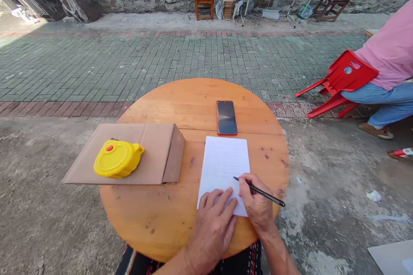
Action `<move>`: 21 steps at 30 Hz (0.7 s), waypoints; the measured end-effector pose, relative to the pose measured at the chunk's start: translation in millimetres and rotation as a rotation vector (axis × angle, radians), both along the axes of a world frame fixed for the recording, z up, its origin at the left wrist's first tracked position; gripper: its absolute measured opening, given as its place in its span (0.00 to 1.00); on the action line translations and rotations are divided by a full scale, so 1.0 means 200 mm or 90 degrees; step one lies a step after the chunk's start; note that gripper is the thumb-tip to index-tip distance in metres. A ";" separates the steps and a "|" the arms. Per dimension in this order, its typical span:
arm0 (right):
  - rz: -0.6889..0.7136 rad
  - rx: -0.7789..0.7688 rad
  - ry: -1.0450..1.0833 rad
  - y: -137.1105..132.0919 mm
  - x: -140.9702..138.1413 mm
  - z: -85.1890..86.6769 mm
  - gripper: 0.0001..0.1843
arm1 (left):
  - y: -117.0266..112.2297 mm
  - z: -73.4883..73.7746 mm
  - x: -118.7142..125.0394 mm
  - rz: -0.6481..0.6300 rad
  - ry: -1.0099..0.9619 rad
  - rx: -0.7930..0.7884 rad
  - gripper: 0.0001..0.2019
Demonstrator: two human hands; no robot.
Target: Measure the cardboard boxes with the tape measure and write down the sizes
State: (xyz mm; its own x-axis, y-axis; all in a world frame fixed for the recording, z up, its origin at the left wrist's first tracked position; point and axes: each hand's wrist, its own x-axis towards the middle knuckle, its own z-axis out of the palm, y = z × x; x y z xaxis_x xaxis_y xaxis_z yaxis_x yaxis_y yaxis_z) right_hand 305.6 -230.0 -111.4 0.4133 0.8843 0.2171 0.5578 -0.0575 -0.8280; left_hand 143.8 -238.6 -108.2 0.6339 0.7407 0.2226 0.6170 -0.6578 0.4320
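A white sheet of paper point(222, 163) with faint writing lies on a round wooden table point(167, 219). My left hand point(214, 223) rests flat on the sheet's lower edge, fingers spread. My right hand point(256, 204) is closed on a black pen point(261, 192) whose tip touches the paper at its lower right. A dark phone in a red case point(226, 117) lies face up just beyond the sheet.
A flattened cardboard box point(155, 150) overhangs the table's left side with a yellow tape measure point(116, 159) on it. A seated person in a pink top point(390, 47) on a red plastic chair point(338, 79) is at right. Brick paving and wooden chairs lie beyond.
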 end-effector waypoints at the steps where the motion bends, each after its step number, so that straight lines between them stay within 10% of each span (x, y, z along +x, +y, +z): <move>1: 0.005 0.011 -0.026 0.00 0.00 0.01 0.11 | 0.00 0.00 0.00 0.006 -0.009 0.001 0.16; 21: 0.044 0.031 -0.132 0.02 -0.02 0.04 0.08 | 0.01 0.02 0.00 0.008 -0.036 -0.026 0.16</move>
State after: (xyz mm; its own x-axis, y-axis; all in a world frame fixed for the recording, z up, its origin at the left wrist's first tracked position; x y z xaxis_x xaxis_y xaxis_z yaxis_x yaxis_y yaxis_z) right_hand 301.8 -225.7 -102.7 0.2945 0.8954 0.3338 0.7182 0.0231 -0.6955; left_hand 143.4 -235.7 -103.4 0.6112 0.7580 0.2279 0.5989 -0.6311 0.4929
